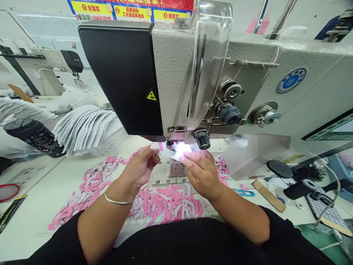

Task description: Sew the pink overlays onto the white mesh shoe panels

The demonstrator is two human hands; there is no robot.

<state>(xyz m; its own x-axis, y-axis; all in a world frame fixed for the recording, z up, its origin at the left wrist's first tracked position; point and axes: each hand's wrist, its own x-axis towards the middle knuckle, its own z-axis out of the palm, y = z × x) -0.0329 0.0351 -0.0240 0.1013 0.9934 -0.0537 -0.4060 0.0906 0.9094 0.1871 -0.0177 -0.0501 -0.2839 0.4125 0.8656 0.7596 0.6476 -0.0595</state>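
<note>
Small pale mesh fabric piece (175, 157) lying flat just below presser foot (170, 145), partly washed out by bright lamp glare, outline hard to tell. Right hand (202, 173) with fingertips (184, 156) resting on piece's near edge. Left hand (140, 167) curled just beside it, thumb and fingers close together, any grip hidden. Slotted metal plate (176, 169) directly below piece. Pink-and-white cut pieces (165, 206) heaped loosely around plate, below both hands.
</note>
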